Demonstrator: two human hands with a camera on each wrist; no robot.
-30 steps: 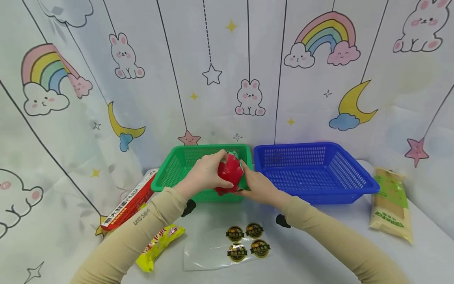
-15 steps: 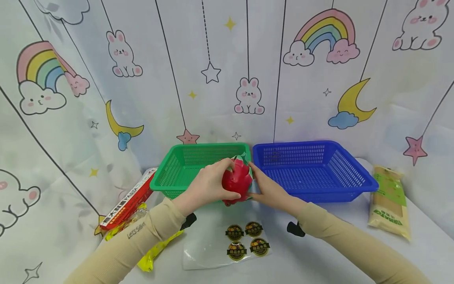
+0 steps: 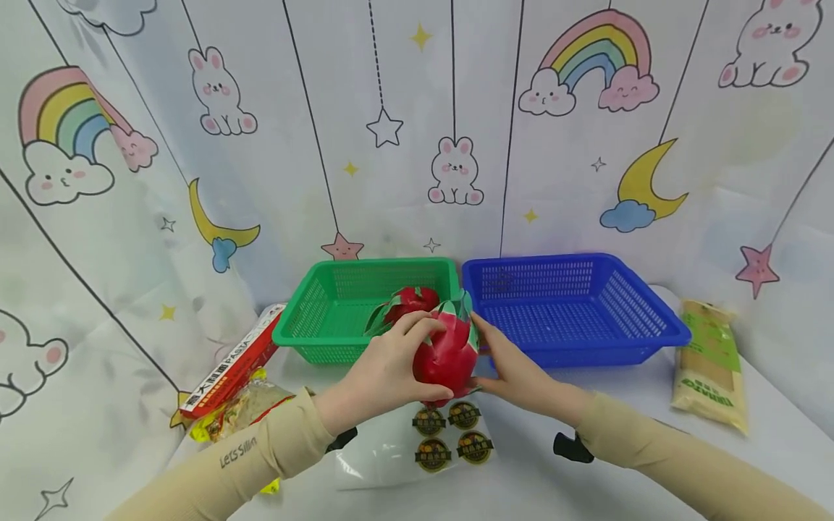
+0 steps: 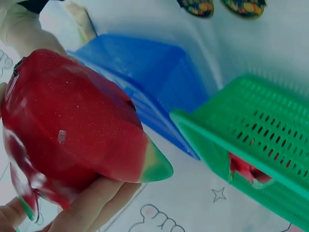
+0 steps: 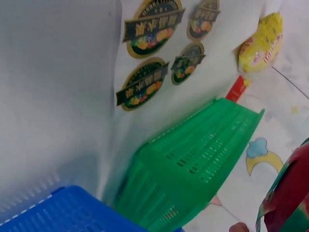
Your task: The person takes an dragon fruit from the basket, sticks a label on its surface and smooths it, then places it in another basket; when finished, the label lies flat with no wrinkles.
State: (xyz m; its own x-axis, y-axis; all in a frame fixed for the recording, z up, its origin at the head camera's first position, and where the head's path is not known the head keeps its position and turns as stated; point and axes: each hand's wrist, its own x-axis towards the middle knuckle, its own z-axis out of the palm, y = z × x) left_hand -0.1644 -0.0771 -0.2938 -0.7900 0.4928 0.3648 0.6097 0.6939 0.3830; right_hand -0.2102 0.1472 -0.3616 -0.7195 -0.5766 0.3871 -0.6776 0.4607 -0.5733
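We see the left hand (image 3: 387, 369) & right hand (image 3: 517, 367) clamped on opp. sides of a dragon fruit (image 3: 446, 359), prob. b/c its round bulk wants two-sided support, near the front right corner of the green basket (image 3: 322, 352) (a 2nd fruit (image 3: 417, 297) lies in it).

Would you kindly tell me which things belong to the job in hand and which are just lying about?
Job, seemingly:
held dragon fruit
second dragon fruit
green basket
sticker sheet
perhaps blue basket

Lying about, probably:
pasta box
yellow packet
beige-and-green packet
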